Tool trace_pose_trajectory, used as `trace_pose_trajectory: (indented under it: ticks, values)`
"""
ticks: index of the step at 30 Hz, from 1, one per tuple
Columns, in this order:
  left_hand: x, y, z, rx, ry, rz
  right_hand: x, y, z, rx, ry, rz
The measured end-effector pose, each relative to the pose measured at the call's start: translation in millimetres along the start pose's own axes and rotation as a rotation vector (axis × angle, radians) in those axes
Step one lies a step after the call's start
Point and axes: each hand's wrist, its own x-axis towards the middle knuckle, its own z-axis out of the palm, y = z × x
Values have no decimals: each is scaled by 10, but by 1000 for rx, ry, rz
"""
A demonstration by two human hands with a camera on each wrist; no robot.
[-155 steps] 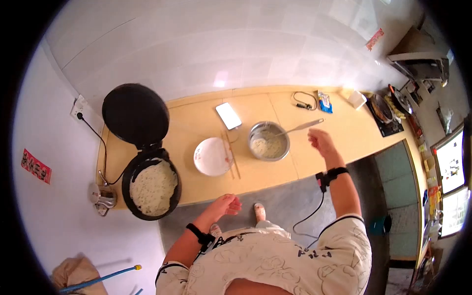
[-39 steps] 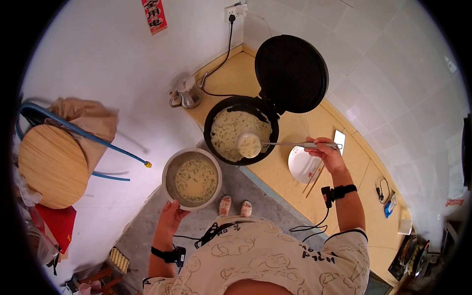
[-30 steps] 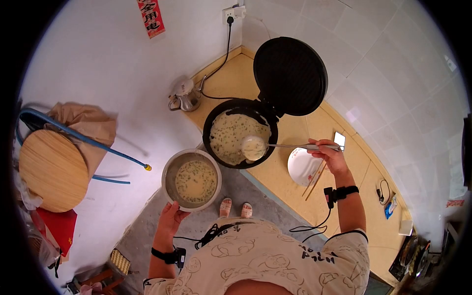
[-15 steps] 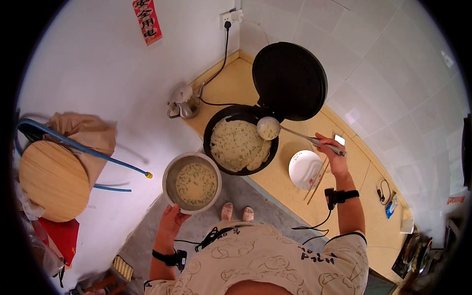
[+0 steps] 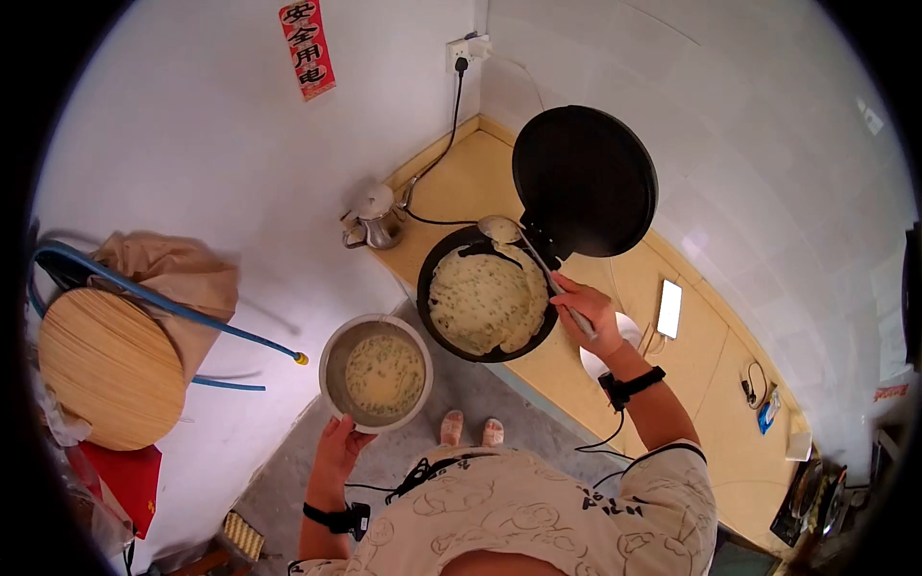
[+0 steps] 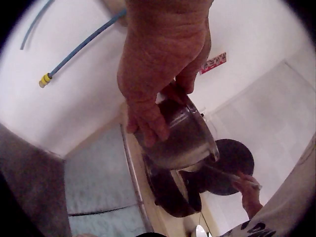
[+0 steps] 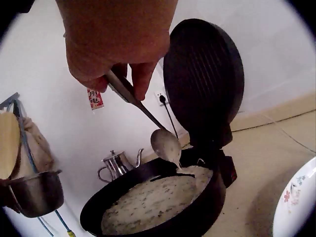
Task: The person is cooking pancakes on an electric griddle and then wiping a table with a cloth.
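Person stands at the corner of a yellow counter [image 5: 715, 374].

Left hand [image 5: 338, 449]: fingers are curled up the near wall of a steel bowl [image 5: 376, 372] and grip it by the rim. The bowl is carried off the counter edge, over the floor and just beside the griddle pan [image 5: 423, 288]. It holds pale batter flecked with green, and the bowl is about level.

Right hand [image 5: 588, 312]: closed round the handle of a metal ladle [image 5: 501, 229], which the right wrist view shows pinched between thumb and fingers. The shaft reaches across the pan. The scoop is tipped at the far rim, near the hinge, and a thread of batter runs from it onto the layer below.

Pan: black and round, sitting on the counter, with batter spread over most of its floor. The ribbed lid [image 5: 584, 182] stands open behind it, upright on the hinge.

Surroundings:
- A small metal kettle [image 5: 375, 216] sits by the wall, left of the pan.
- A white plate [image 5: 630, 332] is partly hidden under the right wrist, with a phone [image 5: 669, 308] just past it.
- A stool with a round wooden top [image 5: 106, 365] stands well apart on the floor.
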Motion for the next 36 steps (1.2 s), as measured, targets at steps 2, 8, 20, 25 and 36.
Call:
trace_pose_trajectory:
  ticks: [2, 8, 20, 25, 36]
  values:
    - [12, 21, -51, -8, -3, 8, 54, -46, 97, -16, -2, -31]
    - [75, 58, -157, 2, -36, 1, 100, -241, 243, -138, -14, -153]
    - [300, 221, -173, 55, -167, -47, -43, -559, 346, -192, 36, -142]
    - [418, 205, -218, 89, -200, -73, -26, -623, 396, -197, 37, -147]
    - [495, 292, -48, 142, -258, -85, -185, -518, 478, 273, 410, 400]
